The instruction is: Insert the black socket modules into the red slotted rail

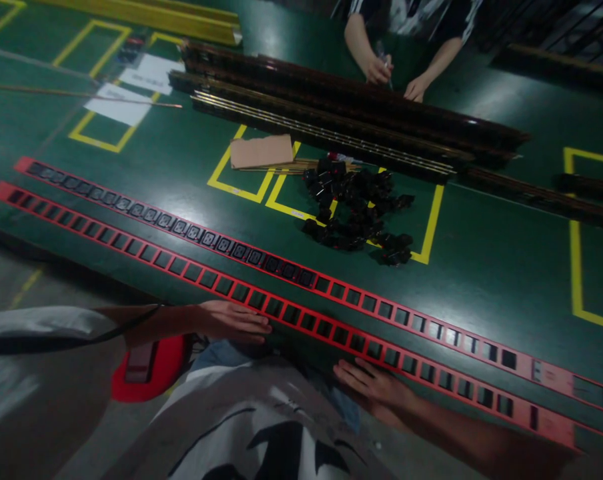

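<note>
Two long red strips with rows of rectangular slots lie along the near edge of a green table (506, 267). The nearer strip (291, 313) has empty slots. The farther strip (361, 300) has black sockets in its left half. My left hand (231, 322) lies flat with fingers stretched out at the table's edge, touching the nearer strip. My right hand (371, 382) rests open, fingers together, just below the nearer strip at the table edge. Neither hand holds anything. A pile of loose black sockets (356, 210) sits in the table's middle.
Long dark metal rails (341, 113) lie across the far side. A piece of cardboard (261, 151) lies beside the pile. White papers (136, 90) are at the far left. Another person's hands (396, 77) work at the far edge. A red object (149, 368) sits below my left arm.
</note>
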